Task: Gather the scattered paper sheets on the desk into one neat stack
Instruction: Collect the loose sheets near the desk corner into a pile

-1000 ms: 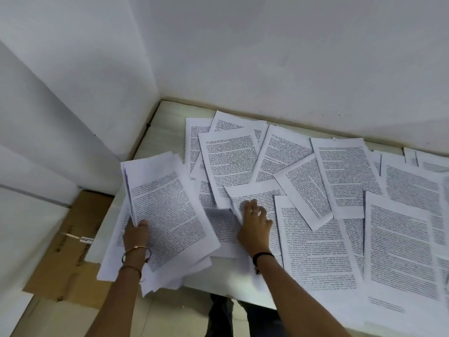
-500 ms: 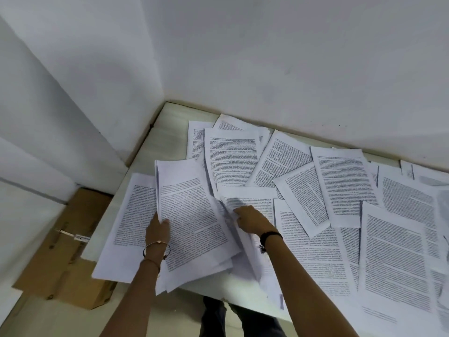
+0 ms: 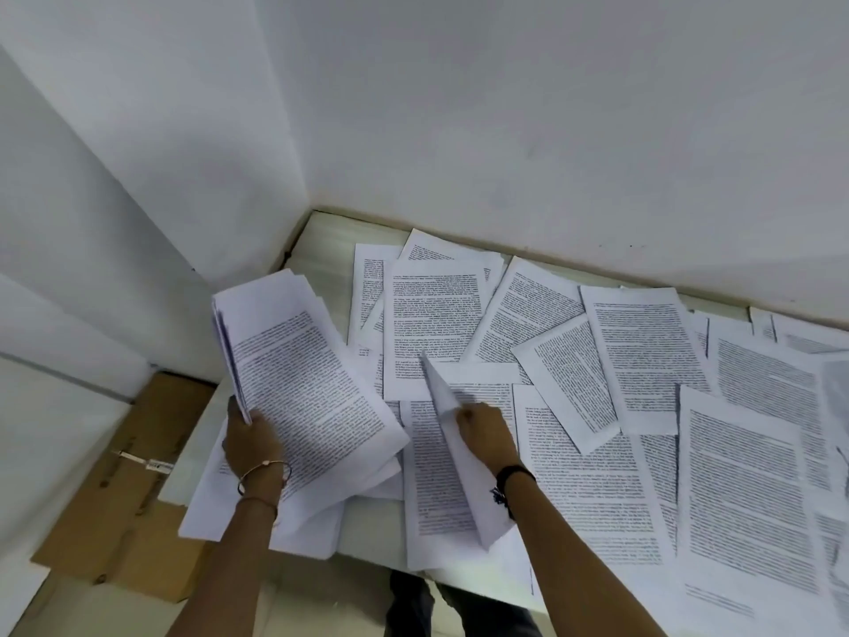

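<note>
Stack (image 3: 312,383) gripped in left hand (image 3: 250,445), one tilted sheet (image 3: 475,498) pinched by right hand (image 3: 487,436) (fingertips hidden).

Plain white painted walls (image 3: 505,131) meeting in a corner, pale desk top (image 3: 324,241) set against both, brown cardboard box (image 3: 138,475) low at left.

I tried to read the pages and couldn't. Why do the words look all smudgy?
Head view: the print on the scattered sheets is soft and smeared, worst at the right edge; the sheet pinched by the right hand is blurred, likely from moving; the light is even, with no glare and only faint shadows.
</note>
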{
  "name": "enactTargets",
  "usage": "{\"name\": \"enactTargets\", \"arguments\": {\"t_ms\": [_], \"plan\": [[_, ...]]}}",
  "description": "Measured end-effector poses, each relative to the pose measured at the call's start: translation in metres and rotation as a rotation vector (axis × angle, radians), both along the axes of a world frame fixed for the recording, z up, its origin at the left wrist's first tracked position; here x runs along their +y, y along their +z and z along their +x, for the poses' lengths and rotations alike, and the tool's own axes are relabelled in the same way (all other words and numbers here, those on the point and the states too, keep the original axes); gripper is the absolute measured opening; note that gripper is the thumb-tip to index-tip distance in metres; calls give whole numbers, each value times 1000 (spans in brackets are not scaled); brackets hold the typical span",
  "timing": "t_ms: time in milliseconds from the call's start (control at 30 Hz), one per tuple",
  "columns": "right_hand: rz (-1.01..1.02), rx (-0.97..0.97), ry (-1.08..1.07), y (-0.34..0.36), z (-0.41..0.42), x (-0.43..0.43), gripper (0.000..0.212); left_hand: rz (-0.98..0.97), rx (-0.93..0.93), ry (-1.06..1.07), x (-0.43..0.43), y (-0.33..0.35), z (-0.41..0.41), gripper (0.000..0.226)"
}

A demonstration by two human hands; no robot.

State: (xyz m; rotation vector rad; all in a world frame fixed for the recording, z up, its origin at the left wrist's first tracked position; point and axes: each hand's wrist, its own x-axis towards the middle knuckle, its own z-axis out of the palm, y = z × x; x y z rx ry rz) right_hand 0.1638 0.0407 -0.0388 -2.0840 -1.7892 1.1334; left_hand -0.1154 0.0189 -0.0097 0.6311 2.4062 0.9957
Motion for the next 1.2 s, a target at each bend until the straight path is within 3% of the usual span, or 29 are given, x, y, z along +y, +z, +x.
{"name": "enactTargets", "arguments": {"t_ms": [100,267,433,567,600,700,767,800,867,1000,1100,1200], "plan": [[176,29,-113,14,-3,6,42,-69,-101,-88,5,-1,3,46],[279,102,109,38,-42,18,31,-258,-379,-373,11,-22,27,42],[175,140,279,26,-84,1,34,-228,-634,-451,4,-27,58,15],[-205,464,121,19,-85,-8,53,10,-879,-307,-1,-16,71,45],[-178,474,59,17,-80,-8,56,78,-901,-268,-3,-19,71,51],[127,108,-53,-13,-47,-2,57,61,-820,-281,-6,-30,68,50],[77,-102,-162,-26,-23,-1,60,-26,-773,-345,-6,-43,68,43],[45,-153,-114,-30,-15,0,65,-38,-770,-359,-6,-47,69,42],[8,-140,2,-30,-5,0,69,-51,-778,-324,-5,-52,70,43],[90,-250,-172,-35,6,3,58,-51,-830,-289,-1,-52,73,45],[-18,6,20,-35,3,1,55,-92,-857,-322,-1,-57,72,44],[-24,133,45,-28,1,-1,69,-81,-852,-320,2,-56,73,41]]}}
